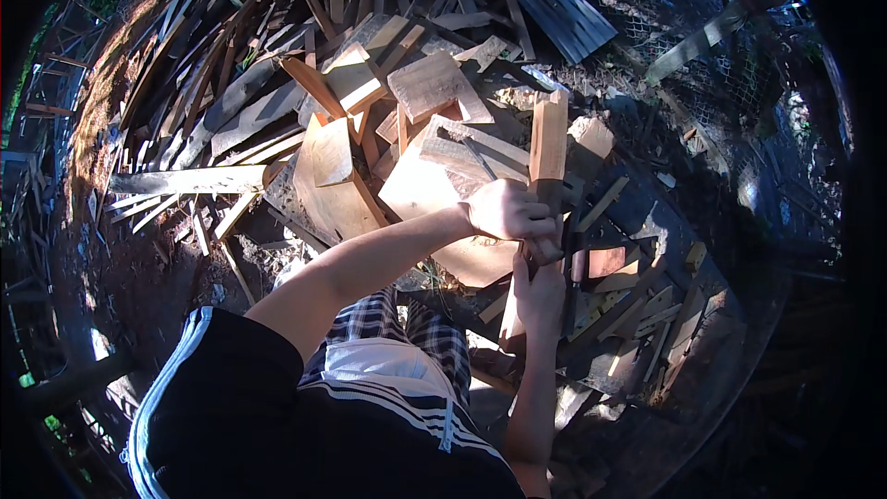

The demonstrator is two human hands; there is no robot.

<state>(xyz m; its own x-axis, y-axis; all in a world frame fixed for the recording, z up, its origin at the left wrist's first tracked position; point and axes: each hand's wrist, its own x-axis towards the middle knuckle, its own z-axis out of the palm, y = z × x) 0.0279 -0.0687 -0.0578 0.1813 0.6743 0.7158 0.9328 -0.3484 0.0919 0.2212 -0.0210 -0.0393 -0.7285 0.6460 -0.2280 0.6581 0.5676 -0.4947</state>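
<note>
A long, squared timber [549, 134] runs away from me, and its near part passes beneath both hands. My left hand [508, 210] is closed over it, fingers curled at the timber's right side. Just below those fingers a short brown wooden block [543, 251] shows. My right hand [540, 294] grips that block from the near side, thumb pointing up along its left. What lies inside the left fist is mostly hidden. From beside its knuckles a thin dark rod [479, 159] slants up and left over a pale board; whether the hand touches it is unclear.
Cut boards and a square wooden block [428, 85] lie in a heap ahead. A curved wooden piece [328, 171] rests left of the hands. Small offcuts [637, 300] cover the right side. Behind are stacked slats [199, 83], a corrugated sheet [561, 17] and wire mesh [702, 97].
</note>
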